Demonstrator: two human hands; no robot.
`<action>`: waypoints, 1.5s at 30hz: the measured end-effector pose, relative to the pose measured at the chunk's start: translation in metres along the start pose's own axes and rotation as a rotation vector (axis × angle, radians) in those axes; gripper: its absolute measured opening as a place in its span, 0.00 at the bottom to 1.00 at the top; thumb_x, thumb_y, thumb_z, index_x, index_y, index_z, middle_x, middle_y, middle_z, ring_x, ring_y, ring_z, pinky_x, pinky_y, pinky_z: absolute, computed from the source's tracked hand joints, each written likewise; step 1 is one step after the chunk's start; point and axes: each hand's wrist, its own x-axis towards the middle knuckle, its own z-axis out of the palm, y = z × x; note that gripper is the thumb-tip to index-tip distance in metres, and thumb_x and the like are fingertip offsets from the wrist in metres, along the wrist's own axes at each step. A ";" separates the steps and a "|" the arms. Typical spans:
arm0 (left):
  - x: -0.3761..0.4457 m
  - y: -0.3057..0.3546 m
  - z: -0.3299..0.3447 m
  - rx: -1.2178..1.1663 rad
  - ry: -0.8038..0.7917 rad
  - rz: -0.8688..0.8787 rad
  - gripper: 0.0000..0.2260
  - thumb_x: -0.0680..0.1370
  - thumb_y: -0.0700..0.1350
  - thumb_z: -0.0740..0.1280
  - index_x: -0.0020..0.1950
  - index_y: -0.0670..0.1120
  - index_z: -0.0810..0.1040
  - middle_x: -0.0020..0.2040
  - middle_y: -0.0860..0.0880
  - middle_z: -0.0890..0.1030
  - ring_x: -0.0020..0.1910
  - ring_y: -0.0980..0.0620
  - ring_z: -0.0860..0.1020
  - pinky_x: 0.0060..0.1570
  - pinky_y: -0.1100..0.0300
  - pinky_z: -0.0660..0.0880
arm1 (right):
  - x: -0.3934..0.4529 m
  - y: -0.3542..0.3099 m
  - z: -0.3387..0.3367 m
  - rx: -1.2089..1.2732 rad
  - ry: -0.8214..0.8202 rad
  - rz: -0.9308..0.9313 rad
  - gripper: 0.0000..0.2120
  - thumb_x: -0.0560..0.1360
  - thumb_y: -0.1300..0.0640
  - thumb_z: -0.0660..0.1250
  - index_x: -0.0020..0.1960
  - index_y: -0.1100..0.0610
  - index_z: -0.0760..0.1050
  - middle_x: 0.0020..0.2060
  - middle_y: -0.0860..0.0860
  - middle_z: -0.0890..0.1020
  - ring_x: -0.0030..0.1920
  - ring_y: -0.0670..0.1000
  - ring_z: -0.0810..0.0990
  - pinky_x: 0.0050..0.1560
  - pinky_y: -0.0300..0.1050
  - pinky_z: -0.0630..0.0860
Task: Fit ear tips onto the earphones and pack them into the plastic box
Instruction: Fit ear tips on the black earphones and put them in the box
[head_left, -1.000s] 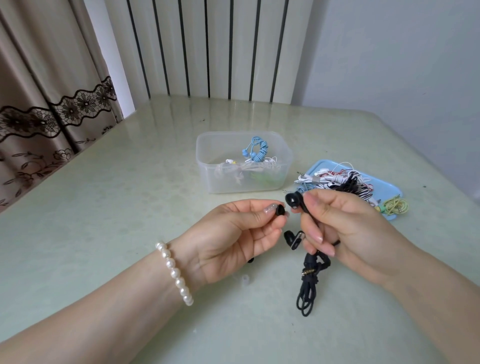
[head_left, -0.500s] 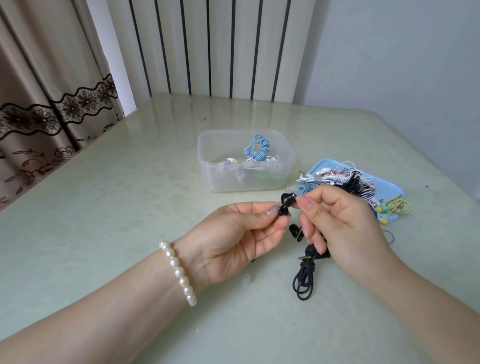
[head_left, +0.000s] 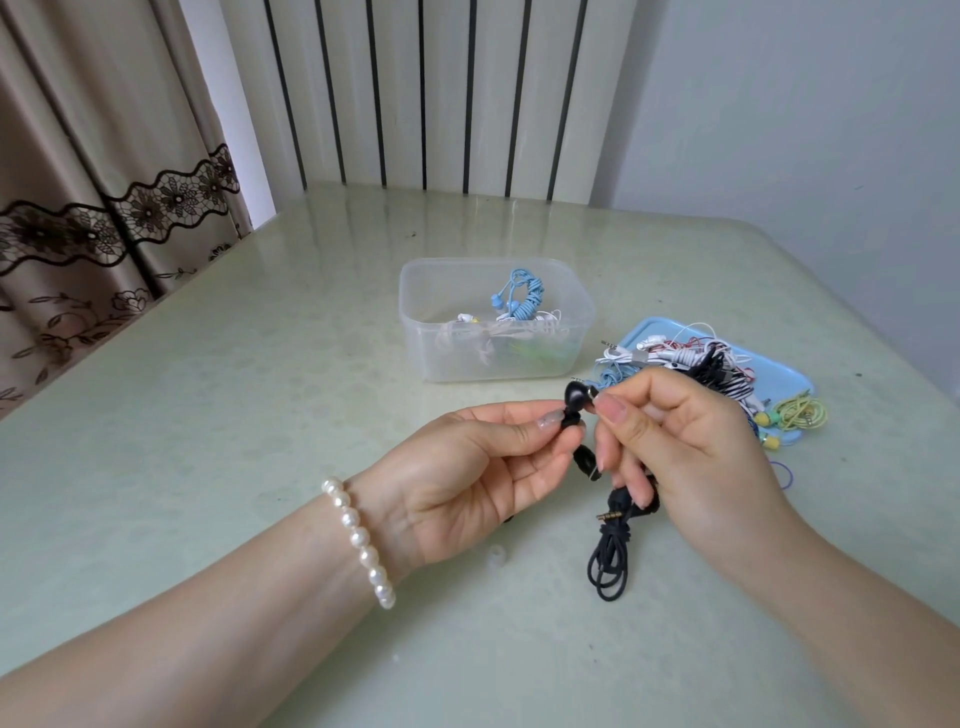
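Left hand (head_left: 467, 483): pinches black ear tip (head_left: 570, 418) against black earbud (head_left: 575, 393). Right hand (head_left: 691, 447): grips earbud, cable bundle (head_left: 610, 558) hanging below. Clear plastic box (head_left: 493, 353) just beyond fingertips; bare table (head_left: 208, 415) left.

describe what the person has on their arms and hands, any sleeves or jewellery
Both forearms are bare, with no sleeves in view. The left hand has a bracelet of round white pearls at the wrist and glossy, pale polished nails. The right hand shows no jewellery.

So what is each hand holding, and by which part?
The right hand pinches the black earphone by its stem; the left hand pinches a black ear tip against it.
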 end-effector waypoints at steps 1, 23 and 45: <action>0.000 0.000 0.000 -0.003 0.003 0.000 0.11 0.64 0.32 0.65 0.44 0.35 0.81 0.39 0.42 0.82 0.35 0.52 0.82 0.37 0.62 0.80 | 0.000 0.000 -0.001 0.007 -0.003 -0.008 0.10 0.72 0.54 0.65 0.38 0.60 0.73 0.25 0.51 0.77 0.19 0.46 0.67 0.26 0.45 0.69; -0.003 0.004 -0.002 0.102 0.069 0.010 0.08 0.64 0.37 0.69 0.41 0.38 0.82 0.40 0.42 0.84 0.36 0.52 0.83 0.37 0.62 0.80 | 0.004 0.007 -0.006 -0.033 -0.028 -0.031 0.06 0.62 0.56 0.69 0.38 0.50 0.82 0.31 0.57 0.82 0.19 0.45 0.68 0.26 0.37 0.71; -0.013 0.004 0.007 0.351 0.014 0.266 0.13 0.58 0.33 0.69 0.41 0.40 0.83 0.38 0.43 0.84 0.36 0.50 0.83 0.34 0.63 0.79 | 0.005 0.000 -0.026 -0.875 -0.159 -0.845 0.09 0.75 0.64 0.62 0.41 0.66 0.80 0.30 0.58 0.75 0.27 0.58 0.72 0.28 0.46 0.72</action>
